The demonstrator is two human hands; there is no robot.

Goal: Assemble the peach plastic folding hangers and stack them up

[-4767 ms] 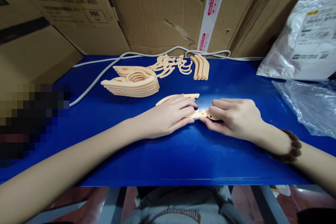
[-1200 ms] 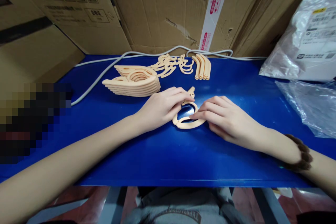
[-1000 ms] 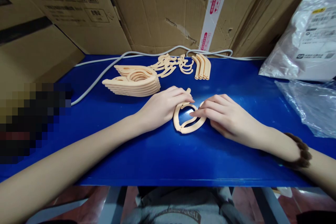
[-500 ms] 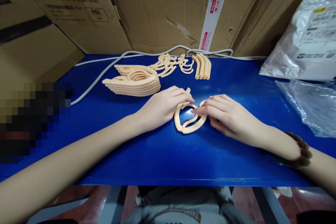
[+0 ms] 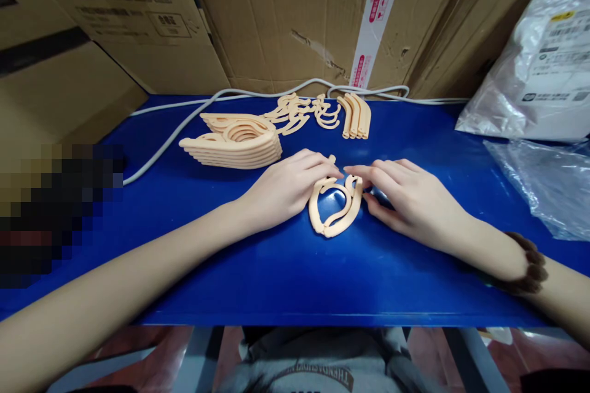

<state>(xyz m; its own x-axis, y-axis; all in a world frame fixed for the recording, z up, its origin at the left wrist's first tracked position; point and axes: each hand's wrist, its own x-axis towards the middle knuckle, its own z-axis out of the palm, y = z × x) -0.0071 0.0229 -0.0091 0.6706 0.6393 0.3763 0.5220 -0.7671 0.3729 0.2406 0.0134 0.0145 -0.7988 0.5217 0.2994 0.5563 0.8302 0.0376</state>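
Observation:
A beige plastic folding hanger (image 5: 346, 221) lies on the blue table in front of me, its two curved arms folded into a loop. Around its upper left part, near the hook stub, my left hand (image 5: 295, 185) is closed, with the fingertips over the top. On the other side, my right hand (image 5: 399, 199) has its thumb and fingers apart. The thumb tip is at the right arm's edge and the index finger reaches over its upper end. My left fingers hide part of the joint.
A stack of beige hangers (image 5: 235, 146) stands at the left. Behind lie loose hooks (image 5: 295, 113), small curved pieces (image 5: 326, 113) and several arm pieces (image 5: 357, 116). A white cable (image 5: 216, 96) runs along the back by cardboard boxes (image 5: 286, 18). Plastic bags (image 5: 530, 73) are at the right.
The hanger's right arm has swung inward, narrowing the loop. My right hand has loosened and its index finger has moved up out of the loop; my left hand stays in place.

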